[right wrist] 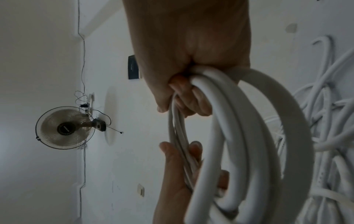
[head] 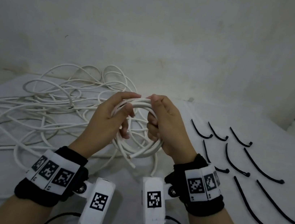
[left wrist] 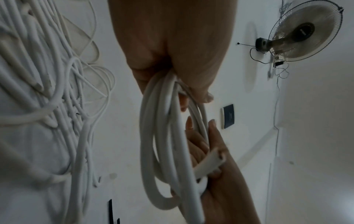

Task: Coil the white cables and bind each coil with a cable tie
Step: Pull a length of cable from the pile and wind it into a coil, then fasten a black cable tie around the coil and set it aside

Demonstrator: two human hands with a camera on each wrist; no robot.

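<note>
White coil clasped: left fingers, right fingers.

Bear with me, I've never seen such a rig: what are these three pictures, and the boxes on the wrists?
No robot: a person works bare-handed. The wide picture comes from a head camera. The white boxes at the wrists are cameras too; each gives one close view along its hand. The left hand and right hand both grip a coil of white cable, not yet tied. Loose cables lie tangled on the table at left; black ties lie at right. A wall fan shows in both close views.
</note>
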